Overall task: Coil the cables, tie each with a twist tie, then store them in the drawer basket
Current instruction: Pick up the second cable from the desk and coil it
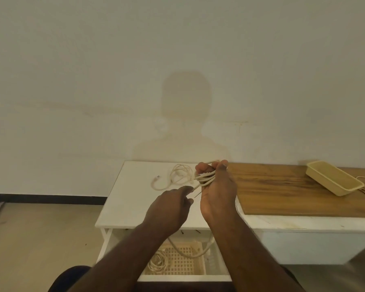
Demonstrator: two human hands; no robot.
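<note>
My right hand (216, 190) grips a coil of cream cable (205, 178) wound around its fingers, held above the white cabinet top (124, 203). My left hand (171, 207) pinches the loose strand of that cable just left of the coil; a thin dark twist tie (198, 194) shows between the hands. Another loose cream cable (177, 175) lies on the cabinet top behind. Below, the drawer (183, 277) stands open with a lattice basket (183, 260) holding a coiled cable (157, 263). The held cable's tail hangs down into the drawer.
A wooden board (293, 190) covers the white unit to the right, with a cream plastic tray (333, 180) on it near the wall. More cable strands lie at the far right edge. Bare wall stands behind; floor lies to the left.
</note>
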